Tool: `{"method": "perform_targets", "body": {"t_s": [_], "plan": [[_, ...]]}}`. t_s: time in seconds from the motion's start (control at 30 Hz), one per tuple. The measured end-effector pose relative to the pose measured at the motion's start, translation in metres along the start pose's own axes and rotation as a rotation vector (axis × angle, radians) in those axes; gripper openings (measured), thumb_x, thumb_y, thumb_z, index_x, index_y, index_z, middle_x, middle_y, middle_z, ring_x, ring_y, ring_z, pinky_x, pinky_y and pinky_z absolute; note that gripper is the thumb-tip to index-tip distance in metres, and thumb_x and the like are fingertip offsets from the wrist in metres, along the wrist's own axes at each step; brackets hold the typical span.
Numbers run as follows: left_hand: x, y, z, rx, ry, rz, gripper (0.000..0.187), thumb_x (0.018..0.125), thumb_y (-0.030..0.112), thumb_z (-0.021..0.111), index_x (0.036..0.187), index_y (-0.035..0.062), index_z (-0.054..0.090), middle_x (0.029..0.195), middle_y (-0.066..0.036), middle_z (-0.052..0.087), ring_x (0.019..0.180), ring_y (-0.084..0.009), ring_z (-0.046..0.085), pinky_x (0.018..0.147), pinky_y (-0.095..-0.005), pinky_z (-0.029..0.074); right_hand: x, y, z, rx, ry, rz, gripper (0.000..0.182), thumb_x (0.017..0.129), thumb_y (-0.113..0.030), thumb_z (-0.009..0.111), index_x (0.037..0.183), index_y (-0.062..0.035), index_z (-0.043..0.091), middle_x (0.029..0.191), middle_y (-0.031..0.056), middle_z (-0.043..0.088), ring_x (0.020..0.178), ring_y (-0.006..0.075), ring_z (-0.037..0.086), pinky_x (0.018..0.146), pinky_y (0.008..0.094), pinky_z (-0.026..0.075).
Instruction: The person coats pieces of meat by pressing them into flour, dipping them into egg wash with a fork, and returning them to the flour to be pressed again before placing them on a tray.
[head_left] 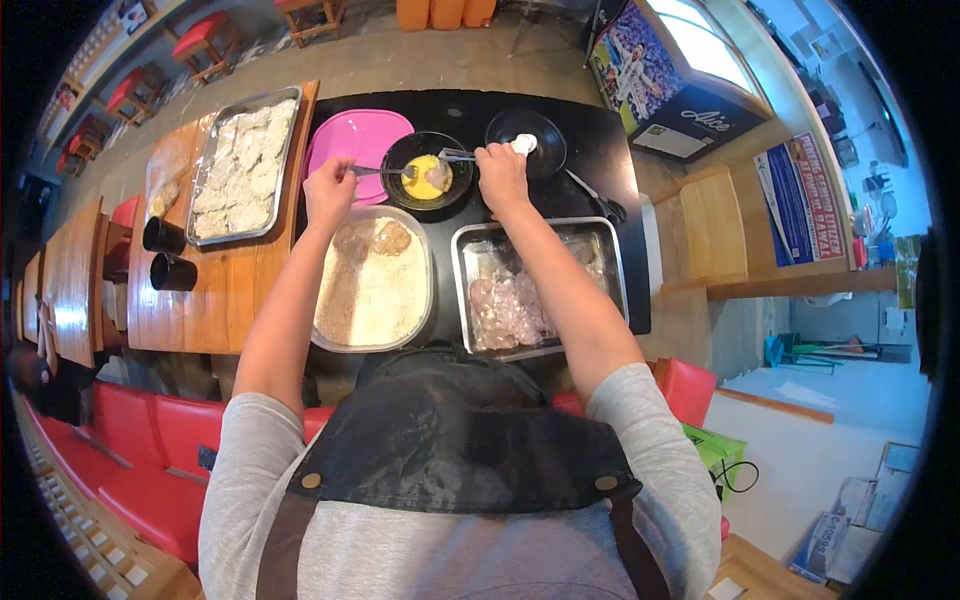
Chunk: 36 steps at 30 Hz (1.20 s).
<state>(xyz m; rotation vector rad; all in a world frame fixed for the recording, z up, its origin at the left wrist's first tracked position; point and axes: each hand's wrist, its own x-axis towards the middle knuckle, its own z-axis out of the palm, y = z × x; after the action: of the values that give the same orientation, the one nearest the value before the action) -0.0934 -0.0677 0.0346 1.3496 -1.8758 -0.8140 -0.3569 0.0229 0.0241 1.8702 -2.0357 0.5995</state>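
Observation:
My left hand (328, 192) is closed on the handle of a metal fork (378, 171), whose tines reach into the black bowl (397, 150). My right hand (502, 180) grips a second metal fork (458, 156), its end over the same bowl's right side. Yellow beaten egg (415, 185) fills the bowl's middle, and a pale piece of raw meat (437, 177) lies in it by the fork ends. Below sits a white tub of breadcrumbs (378, 300) with a coated piece (391, 238) at its top. Under my right forearm, a metal tray (462, 290) holds floured raw meat pieces (508, 308).
A pink plate (345, 130) lies behind the bowl. A black plate (550, 150) with a white item (524, 144) stands right of it, near scissors (600, 198). Left are a tray of breaded pieces (240, 165) and two black cups (165, 236).

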Motion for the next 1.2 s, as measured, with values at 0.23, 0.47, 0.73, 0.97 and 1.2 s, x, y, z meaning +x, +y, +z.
{"method": "perform_targets", "body": {"t_s": [0.23, 0.47, 0.73, 0.97, 1.2], "plan": [[-0.005, 0.008, -0.008, -0.041, 0.032, -0.019, 0.023, 0.079, 0.007, 0.055, 0.099, -0.0021, 0.063, 0.078, -0.013, 0.067, 0.072, -0.0162, 0.067, 0.064, -0.0272, 0.051, 0.011, 0.005, -0.023, 0.03, 0.097, 0.065, 0.009, 0.075, -0.011, 0.052, 0.078, -0.0087, 0.06, 0.08, 0.007, 0.056, 0.083, 0.0251, 0.052, 0.071, 0.0399, 0.041], [-0.003, -0.002, -0.002, -0.105, -0.013, 0.009, 0.021, 0.08, 0.006, 0.057, 0.1, -0.0006, 0.063, 0.076, -0.012, 0.067, 0.071, -0.0138, 0.065, 0.064, -0.0265, 0.05, -0.086, 0.09, -0.093, 0.119, -0.053, 0.455, 0.017, 0.075, -0.014, 0.062, 0.091, -0.0092, 0.066, 0.085, 0.0135, 0.059, 0.085, 0.032, 0.057, 0.075, 0.0406, 0.046], [-0.005, -0.01, -0.007, -0.067, -0.108, -0.004, 0.026, 0.083, 0.005, 0.056, 0.107, -0.0015, 0.059, 0.086, -0.012, 0.066, 0.076, -0.0145, 0.065, 0.065, -0.0247, 0.05, -0.2, 0.157, -0.145, -0.101, -0.538, 0.895, 0.014, 0.077, -0.019, 0.063, 0.088, -0.0143, 0.07, 0.089, 0.0166, 0.064, 0.083, 0.0345, 0.061, 0.074, 0.0419, 0.049], [-0.006, -0.009, -0.005, -0.177, -0.112, -0.024, 0.027, 0.083, 0.004, 0.055, 0.109, -0.0013, 0.059, 0.085, -0.009, 0.066, 0.076, -0.0118, 0.063, 0.064, -0.0234, 0.049, -0.233, 0.162, -0.135, -0.026, -0.476, 0.96, 0.017, 0.078, -0.024, 0.063, 0.083, -0.0095, 0.069, 0.082, 0.018, 0.064, 0.079, 0.0354, 0.061, 0.072, 0.0424, 0.048], [-0.009, -0.002, -0.009, -0.105, -0.125, -0.031, 0.026, 0.084, 0.003, 0.054, 0.109, -0.0018, 0.058, 0.087, -0.01, 0.065, 0.078, -0.0133, 0.064, 0.064, -0.0236, 0.049, -0.238, 0.162, -0.12, 0.044, -0.44, 0.858, 0.018, 0.078, -0.025, 0.063, 0.081, -0.0085, 0.069, 0.081, 0.0176, 0.064, 0.081, 0.0352, 0.061, 0.073, 0.0426, 0.048]]}}
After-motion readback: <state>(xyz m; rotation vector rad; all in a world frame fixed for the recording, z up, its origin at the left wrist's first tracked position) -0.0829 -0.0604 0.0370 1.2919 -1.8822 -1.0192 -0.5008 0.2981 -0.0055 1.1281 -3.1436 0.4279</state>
